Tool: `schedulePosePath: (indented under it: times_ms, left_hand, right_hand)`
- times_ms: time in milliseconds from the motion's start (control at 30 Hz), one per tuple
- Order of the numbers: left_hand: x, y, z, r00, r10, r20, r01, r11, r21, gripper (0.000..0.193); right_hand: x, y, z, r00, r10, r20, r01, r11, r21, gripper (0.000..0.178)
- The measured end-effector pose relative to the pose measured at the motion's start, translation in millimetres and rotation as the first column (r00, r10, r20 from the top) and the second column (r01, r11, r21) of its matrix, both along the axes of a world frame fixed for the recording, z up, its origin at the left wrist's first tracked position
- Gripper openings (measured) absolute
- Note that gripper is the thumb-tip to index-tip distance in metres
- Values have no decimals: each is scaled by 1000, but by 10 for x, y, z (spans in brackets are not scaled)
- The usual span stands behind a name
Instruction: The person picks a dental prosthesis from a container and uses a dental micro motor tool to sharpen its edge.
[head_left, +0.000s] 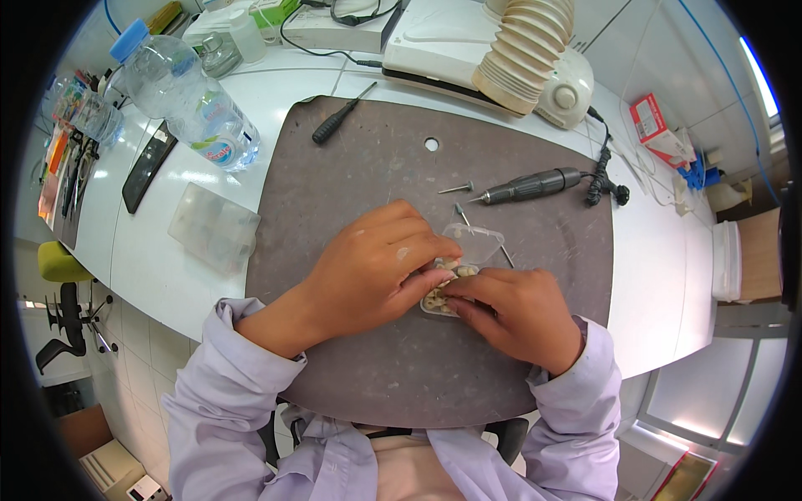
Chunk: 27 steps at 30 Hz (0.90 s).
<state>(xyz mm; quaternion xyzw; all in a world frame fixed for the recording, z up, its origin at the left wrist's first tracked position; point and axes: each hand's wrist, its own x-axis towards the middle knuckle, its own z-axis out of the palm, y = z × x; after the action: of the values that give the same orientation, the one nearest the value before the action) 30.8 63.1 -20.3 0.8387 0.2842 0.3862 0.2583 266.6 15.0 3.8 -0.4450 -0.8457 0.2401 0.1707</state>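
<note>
A small clear plastic box point(440, 313) lies on the brown mat, its hinged lid point(478, 243) tipped back. Inside are several small ivory, tooth-like pieces point(433, 298). My left hand point(372, 260) reaches over the box from the left, thumb and forefinger pinched at an ivory piece point(449, 263) near the hinge side. From the right, my right hand point(520, 309) has its thumb and fingers drawn together at the box's right side, among the pieces. Whatever sits between those right fingertips is hidden.
Beyond the box lie a handpiece point(535, 185) with a coiled cord and metal burs point(458, 189). A black-handled screwdriver point(338, 123) rests far left on the mat. Left of it stand a water bottle point(188, 100), a phone point(150, 167) and a clear case point(215, 227). A ribbed hose point(526, 54) hangs behind.
</note>
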Motion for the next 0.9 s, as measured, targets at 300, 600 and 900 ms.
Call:
schedulePosePath:
  times_ms: [300, 600, 900]
  left_hand:
    - [-7, -2, 9, 1000, 6, 3, -6, 1000, 1, 27]
    - [-11, 13, 26, 1000, 22, 9, -22, 1000, 5, 26]
    - [-52, 5, 69, 996, -35, -76, 32, 999, -42, 27]
  right_hand:
    - [-56, 2, -11, 1000, 31, -4, -30, 997, 75, 17]
    - [-42, -2, -45, 994, -40, -106, 43, 999, 29, 16]
    - [99, 40, 184, 852, -329, -407, 116, 878, -465, 12]
